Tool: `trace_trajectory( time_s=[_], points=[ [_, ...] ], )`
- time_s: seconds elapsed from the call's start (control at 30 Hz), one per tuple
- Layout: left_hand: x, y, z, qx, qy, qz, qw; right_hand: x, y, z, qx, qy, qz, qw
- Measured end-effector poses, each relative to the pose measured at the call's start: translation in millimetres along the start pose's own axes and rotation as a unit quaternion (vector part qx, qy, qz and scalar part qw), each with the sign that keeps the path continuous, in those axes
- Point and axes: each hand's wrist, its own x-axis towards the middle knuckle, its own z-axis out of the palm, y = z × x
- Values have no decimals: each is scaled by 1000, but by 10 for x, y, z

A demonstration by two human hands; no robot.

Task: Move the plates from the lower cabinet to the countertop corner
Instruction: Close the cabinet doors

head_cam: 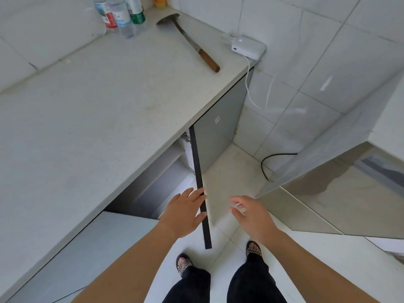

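Note:
The lower cabinet door (pixel 215 136) stands swung out from under the white countertop (pixel 91 110), its dark top edge toward me. My left hand (pixel 185 212) lies against that edge with straight fingers touching it. To the right of the door, my right hand (pixel 251 215) hovers with loosely bent fingers and holds nothing. The cabinet opening (pixel 153 189) is dark, and no plates show inside it from here.
A spatula with a wooden handle (pixel 192 43) lies on the counter near the back. Three plastic bottles (pixel 120 14) stand at the far corner. A white power bank (pixel 248 47) with a cable sits at the counter's right end. A glass door (pixel 328 149) stands on the right.

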Motion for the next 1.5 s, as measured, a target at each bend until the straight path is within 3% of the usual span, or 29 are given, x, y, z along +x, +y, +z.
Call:
trace_trajectory(
  time_s=[0.13, 0.27, 0.43, 0.63, 0.8, 1.0, 1.23, 1.5],
  points=[
    [-165, 48, 156, -107, 40, -100, 988, 361, -217, -108, -66, -31, -82, 994],
    [-259, 47, 259, -153, 62, -226, 960, 805, -482, -98, -144, -101, -204, 963],
    [-264, 71, 322, -182, 114, -362, 907, 1210, -773, 75, -242, -197, -330, 891],
    [-158, 229, 450, -157, 135, -429, 879, 1475, -990, 310, -309, -201, -443, 817],
    [-132, 397, 482, -167, 133, -482, 850, 1527, -909, 395, -359, -201, -470, 780],
    [-67, 304, 539, -151, 119, -500, 845, 1548, -742, 446, -401, -156, -481, 764],
    [-132, 52, 529, -147, 137, -505, 839, 1584, -795, 567, -431, -150, -471, 755],
    [-242, -162, 536, -147, 160, -514, 830, 1581, -915, 680, -423, -167, -445, 771]
  ],
)
